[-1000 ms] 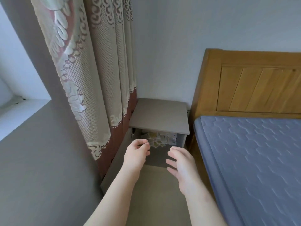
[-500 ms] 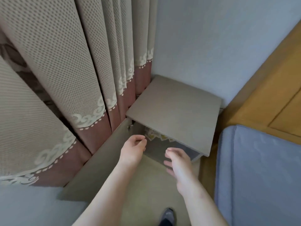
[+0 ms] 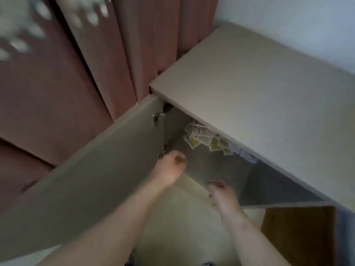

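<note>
While the view is blurred, we can make out a low bedside cabinet (image 3: 259,89) in the corner, with its door (image 3: 96,179) swung wide open to the left. Both our hands are at its opening.

Our left hand (image 3: 171,166) is just inside the doorway, close to the hinged side. Its fingers are curled into a loose fist, and nothing shows in it. Our right hand (image 3: 222,192) is lower and to the right, at the front edge of the cabinet's bottom board. Its fingers are bent, but the blur keeps us from telling whether they hold or touch that edge.

A cluster of small white and yellow packets (image 3: 203,140) lies inside, tucked just under the top board, apart from both hands and nearer the left one.

A reddish-brown curtain (image 3: 76,73) hangs behind the door. A pale floor (image 3: 182,217) shows between our forearms, and a wooden bed frame (image 3: 295,233) is at the lower right.
</note>
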Demonstrator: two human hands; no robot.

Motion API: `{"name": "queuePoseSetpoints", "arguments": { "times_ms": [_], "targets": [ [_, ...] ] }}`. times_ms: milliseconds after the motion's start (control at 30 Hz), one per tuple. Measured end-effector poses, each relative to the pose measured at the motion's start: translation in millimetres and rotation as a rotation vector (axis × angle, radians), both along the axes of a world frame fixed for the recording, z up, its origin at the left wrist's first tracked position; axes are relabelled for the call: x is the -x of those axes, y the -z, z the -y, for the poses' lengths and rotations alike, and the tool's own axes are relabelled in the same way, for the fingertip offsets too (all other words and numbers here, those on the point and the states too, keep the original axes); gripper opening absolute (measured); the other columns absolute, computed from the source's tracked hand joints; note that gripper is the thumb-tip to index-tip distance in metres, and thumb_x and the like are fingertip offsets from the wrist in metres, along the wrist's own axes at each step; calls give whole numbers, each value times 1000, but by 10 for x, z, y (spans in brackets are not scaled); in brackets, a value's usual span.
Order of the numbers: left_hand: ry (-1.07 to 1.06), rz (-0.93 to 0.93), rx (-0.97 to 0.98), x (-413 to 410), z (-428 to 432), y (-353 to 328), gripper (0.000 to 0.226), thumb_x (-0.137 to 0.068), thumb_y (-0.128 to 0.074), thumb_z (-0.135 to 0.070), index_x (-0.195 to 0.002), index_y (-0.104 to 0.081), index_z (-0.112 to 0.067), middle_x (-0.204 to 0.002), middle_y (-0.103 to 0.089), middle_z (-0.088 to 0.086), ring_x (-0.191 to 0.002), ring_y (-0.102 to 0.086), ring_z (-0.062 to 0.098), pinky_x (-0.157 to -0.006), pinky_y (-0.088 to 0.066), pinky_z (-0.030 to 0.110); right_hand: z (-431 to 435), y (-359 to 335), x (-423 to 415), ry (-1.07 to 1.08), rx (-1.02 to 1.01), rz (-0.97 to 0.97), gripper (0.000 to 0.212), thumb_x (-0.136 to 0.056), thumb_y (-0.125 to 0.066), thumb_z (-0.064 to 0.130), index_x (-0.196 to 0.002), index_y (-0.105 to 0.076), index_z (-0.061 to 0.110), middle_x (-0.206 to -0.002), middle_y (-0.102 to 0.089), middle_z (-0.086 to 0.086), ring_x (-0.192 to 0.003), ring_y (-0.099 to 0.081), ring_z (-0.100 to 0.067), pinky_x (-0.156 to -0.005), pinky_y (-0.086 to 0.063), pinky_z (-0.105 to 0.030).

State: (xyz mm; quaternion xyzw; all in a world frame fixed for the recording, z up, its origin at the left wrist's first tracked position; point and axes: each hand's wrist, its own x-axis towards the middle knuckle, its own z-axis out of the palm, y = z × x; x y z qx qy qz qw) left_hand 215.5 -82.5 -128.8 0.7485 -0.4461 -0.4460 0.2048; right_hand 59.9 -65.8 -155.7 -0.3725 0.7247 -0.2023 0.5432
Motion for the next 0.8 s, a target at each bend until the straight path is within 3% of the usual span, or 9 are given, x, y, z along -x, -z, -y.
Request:
{"name": "queuePoseSetpoints", "arguments": {
  "times_ms": [67, 167, 300, 400, 533, 667, 733, 800],
  "targets": [
    [53, 41, 5, -8, 170, 514, 28, -92, -54, -15, -119, -61, -16, -122, -63, 5, -116, -57, 23, -92, -42, 25, 144, 558, 9, -12, 20, -49, 8, -74, -59, 19, -71, -51, 19, -62, -47, 2, -61, -43, -14, -53, -29, -21],
    [128, 64, 22, 0, 362, 1252, 26, -93, -51, -17, -117, -61, -15, -122, -64, 9, -115, -58, 27, -92, -45, 30, 321, 1331, 38, -33, 22, -120, 15, -82, -58, 10, -72, -53, 20, -62, -48, 2, -59, -42, -14, -54, -30, -24],
    [188, 146, 116, 10, 638, 2179, 33, -97, -44, -31, -123, -57, -15, -124, -61, 12, -118, -54, 28, -94, -44, 32, 672, 2214, 65, -71, 83, -228, 8, -85, -61, 3, -86, -61, 10, -87, -60, -7, -85, -55, -23, -69, -34, -23],
    [371, 340, 237, -18, 809, 2763, 40, -99, -40, -32, -133, -49, -14, -140, -46, 8, -134, -34, 23, -107, -28, 27, 927, 2669, 79, -202, 139, -342, 18, -88, -58, 4, -106, -61, 1, -101, -63, -13, -102, -59, -28, -70, -36, -26],
    [606, 466, 266, -78, 1078, 3199, 56, -97, -43, -30, -149, -26, -16, -158, -17, -2, -146, -7, 20, -114, -8, 23, 1333, 3024, 197, -279, 252, -537, 30, -89, -56, 13, -118, -56, 8, -116, -63, -15, -111, -58, -31, -87, -41, -30],
    [596, 382, 198, -52, 1296, 3341, 71, -94, -48, -43, -151, -14, -17, -159, -8, -2, -146, -2, 18, -114, -8, 24, 1663, 3123, 292, -369, 423, -700, 53, -88, -56, 19, -138, -41, 14, -141, -40, -13, -129, -40, -31, -102, -33, -32],
    [616, 457, 99, 2, 1338, 3426, 74, -94, -45, -49, -151, -10, -19, -160, -2, -2, -147, 3, 19, -116, -7, 27, 1814, 3108, 298, -450, 467, -788, 63, -91, -53, 23, -148, -25, 19, -155, -21, -7, -142, -18, -28, -114, -20, -35],
    [639, 548, 73, 32, 1365, 3484, 74, -93, -44, -49, -151, -9, -20, -160, 0, -3, -147, 6, 22, -118, -6, 30, 2031, 3077, 294, -501, 478, -870, 67, -93, -49, 30, -150, -15, 26, -159, -7, -4, -145, -6, -30, -117, -15, -44]
  ]
}}
